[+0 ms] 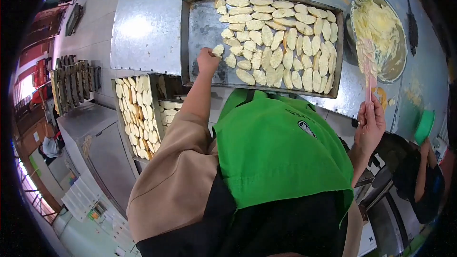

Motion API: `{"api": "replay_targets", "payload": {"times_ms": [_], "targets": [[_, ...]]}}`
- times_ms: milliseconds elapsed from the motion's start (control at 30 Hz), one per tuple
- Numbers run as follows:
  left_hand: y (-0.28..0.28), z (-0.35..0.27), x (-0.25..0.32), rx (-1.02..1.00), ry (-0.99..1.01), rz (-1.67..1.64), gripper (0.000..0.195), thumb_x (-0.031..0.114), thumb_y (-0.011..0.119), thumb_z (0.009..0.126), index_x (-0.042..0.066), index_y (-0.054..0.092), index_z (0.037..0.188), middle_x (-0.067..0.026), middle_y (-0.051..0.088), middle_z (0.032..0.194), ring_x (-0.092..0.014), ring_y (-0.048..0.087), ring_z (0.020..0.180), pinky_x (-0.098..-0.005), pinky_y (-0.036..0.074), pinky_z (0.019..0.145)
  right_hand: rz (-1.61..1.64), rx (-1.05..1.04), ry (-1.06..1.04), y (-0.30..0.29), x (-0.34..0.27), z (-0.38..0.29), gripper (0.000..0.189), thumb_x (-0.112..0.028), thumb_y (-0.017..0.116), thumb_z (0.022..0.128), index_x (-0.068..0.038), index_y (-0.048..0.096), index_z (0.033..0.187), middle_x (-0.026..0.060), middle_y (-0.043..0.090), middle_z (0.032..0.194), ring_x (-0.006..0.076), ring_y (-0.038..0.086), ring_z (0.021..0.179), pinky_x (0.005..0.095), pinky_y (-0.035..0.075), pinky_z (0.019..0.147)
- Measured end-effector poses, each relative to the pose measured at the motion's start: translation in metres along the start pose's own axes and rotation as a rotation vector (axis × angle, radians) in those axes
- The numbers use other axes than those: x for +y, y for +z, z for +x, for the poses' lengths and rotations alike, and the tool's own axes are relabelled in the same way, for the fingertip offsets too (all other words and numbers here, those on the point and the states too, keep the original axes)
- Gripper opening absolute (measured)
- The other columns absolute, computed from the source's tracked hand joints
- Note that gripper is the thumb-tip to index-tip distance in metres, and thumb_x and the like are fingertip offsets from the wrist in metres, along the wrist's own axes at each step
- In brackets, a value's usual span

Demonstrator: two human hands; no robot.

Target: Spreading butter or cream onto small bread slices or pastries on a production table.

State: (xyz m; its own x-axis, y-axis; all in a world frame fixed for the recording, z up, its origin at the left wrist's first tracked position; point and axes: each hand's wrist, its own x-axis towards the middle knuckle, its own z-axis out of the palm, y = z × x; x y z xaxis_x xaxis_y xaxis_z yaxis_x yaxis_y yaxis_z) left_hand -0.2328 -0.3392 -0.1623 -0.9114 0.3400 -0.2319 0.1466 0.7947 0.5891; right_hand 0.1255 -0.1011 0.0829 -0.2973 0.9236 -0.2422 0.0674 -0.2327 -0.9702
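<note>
My left hand [208, 60] pinches a small oval bread slice [218, 50] coated with pale cream, over the left part of a large metal baking tray [200, 25]. Rows of coated bread slices [276, 57] cover the tray's middle and right, while bare metal shows at its left end. In my right hand [372, 121] is the handle of a pink spatula [367, 60], its blade smeared with cream. That blade overlaps the near rim of a steel bowl [398, 64], which holds a thick mass of pale yellow cream [378, 18].
The tray rests on a metal worktable [150, 10] with crumbs along its far side. Another tray of bread slices [137, 114] stands lower at left, beside a metal cabinet [110, 160]. At right, a person [421, 182] holds a green basin [425, 126]. A dark brush-like object [412, 28] lies beyond the bowl.
</note>
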Motion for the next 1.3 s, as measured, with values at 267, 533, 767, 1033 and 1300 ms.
{"api": "replay_targets", "payload": {"times_ms": [267,533,767,1033,1300], "targets": [[0.002,-0.003,0.045,-0.210,-0.163,-0.133,0.028,0.013,0.063,0.056,0.004,0.057,0.081,-0.0076,0.059,0.070,-0.016,0.056,0.063,-0.0274,0.045,0.060,-0.127,0.170,0.052,0.002,-0.008,-0.003,0.024,-0.007,0.050,0.083,0.005,0.053,0.104,0.0004,0.050,0.066,0.0034,0.038,0.053,0.0147,0.027,0.046],[-0.004,-0.002,0.050,0.162,0.120,-0.045,0.034,0.014,0.059,0.067,-0.002,0.049,0.095,-0.0112,0.051,0.085,-0.020,0.050,0.071,-0.0308,0.041,0.065,0.090,-0.009,0.288,-0.015,0.027,0.009,0.022,-0.013,0.051,0.082,-0.002,0.055,0.102,-0.0008,0.051,0.063,0.0042,0.041,0.053,0.0159,0.031,0.047],[0.069,-0.058,0.230,-0.231,0.586,-0.277,0.027,0.002,0.054,0.074,0.001,0.046,0.100,-0.0071,0.050,0.090,-0.013,0.050,0.067,-0.0234,0.042,0.056,0.332,0.087,0.270,-0.081,0.040,0.013,0.022,-0.009,0.046,0.085,0.000,0.053,0.103,0.0009,0.050,0.064,0.0036,0.038,0.050,0.0154,0.029,0.045],[0.203,-0.204,0.407,-1.127,1.108,0.024,0.028,0.002,0.054,0.071,0.007,0.050,0.098,-0.0103,0.056,0.087,-0.022,0.057,0.077,-0.0314,0.046,0.063,0.395,0.465,0.285,-0.208,0.062,0.009,0.019,-0.011,0.047,0.085,-0.002,0.051,0.101,0.0018,0.053,0.069,0.0069,0.044,0.055,0.0185,0.034,0.048],[0.381,-0.280,0.473,-0.801,1.472,0.289,0.026,0.010,0.051,0.073,0.011,0.050,0.099,-0.0113,0.051,0.093,-0.031,0.052,0.085,-0.0388,0.045,0.070,0.378,0.748,0.283,-0.298,0.096,0.010,0.019,-0.010,0.044,0.085,-0.003,0.048,0.101,0.0027,0.051,0.066,0.0057,0.039,0.050,0.0166,0.029,0.045]]}}
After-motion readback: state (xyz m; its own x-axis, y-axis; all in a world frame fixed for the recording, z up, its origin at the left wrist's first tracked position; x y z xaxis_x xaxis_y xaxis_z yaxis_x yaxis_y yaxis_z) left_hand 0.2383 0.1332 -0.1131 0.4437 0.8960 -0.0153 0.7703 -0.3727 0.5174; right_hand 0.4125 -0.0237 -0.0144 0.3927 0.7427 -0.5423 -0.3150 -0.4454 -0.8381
